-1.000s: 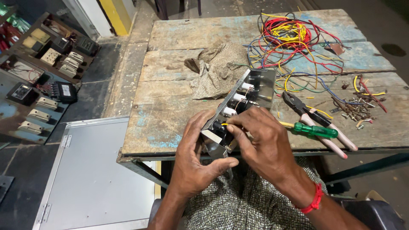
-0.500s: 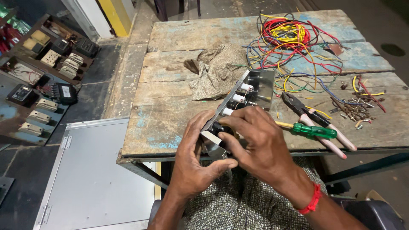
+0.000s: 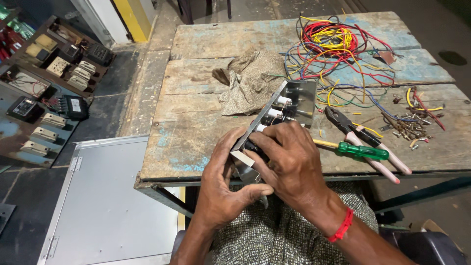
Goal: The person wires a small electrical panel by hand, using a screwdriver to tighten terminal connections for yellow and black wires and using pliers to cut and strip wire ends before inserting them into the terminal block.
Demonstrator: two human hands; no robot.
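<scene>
Step in hand, by judgement: fitting or adjusting a small component on the near end of the long bright metal panel with white-tipped fittings (image 3: 289, 105), held tilted over the near edge of the worn wooden table with flaking blue paint (image 3: 196, 132). Left hand (image 3: 223, 189) placed under and against the panel's near end, fingers curled round its edge, thumb stretched rightward beneath the other hand, clamped on the metal as a support. Right hand (image 3: 289, 162) laid over the panel from the right, palm down, fingers bunched together on the dark part at the near end; exactly what sits between the fingertips hidden, so grip on a separate small piece not determinable. Right wrist marked by a red thread band (image 3: 342, 225), forearm angled in from lower right; left forearm rising from below, both above a lap in speckled cloth. Just beyond the right knuckles: green-handled screwdriver with yellow shank (image 3: 360, 150), lying flat. Beside it, further right: pliers with pale pink handles (image 3: 373, 147). Beyond the fingertips, past the far end of the panel: crumpled brown rag (image 3: 252, 81) and a tangle of red, yellow and blue wires (image 3: 338, 46). Next move, by judgement: steady hold from the left, fine fingertip pressure or turning from the right, panel kept from slipping off the table edge.
</scene>
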